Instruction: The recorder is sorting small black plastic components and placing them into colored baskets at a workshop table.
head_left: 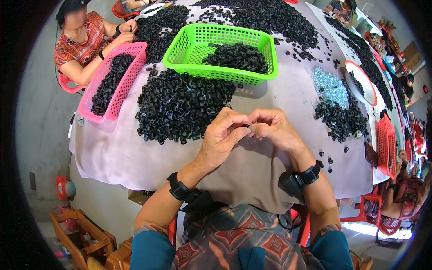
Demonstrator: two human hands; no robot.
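Observation:
My left hand (223, 132) and my right hand (275, 129) meet fingertip to fingertip above the near edge of the table. Between the left thumb and forefinger is a small black plastic part (246, 126), mostly covered by the fingers. The right thumb and forefinger are pinched against it; whatever else they grip is hidden. Just beyond my left hand spreads a heap of small black ring-shaped plastic parts (175, 105). To the right of my hands lie a pile of small clear pieces (330, 87) and a smaller heap of black parts (340, 119).
Past the heap stands a green basket (180, 68) partly filled with black parts. A pink basket (140, 56) is at left, near a seated co-worker (83, 40). On the right are a red-rimmed white bowl (371, 90) and a red basket (387, 144). More black parts cover the table's far side.

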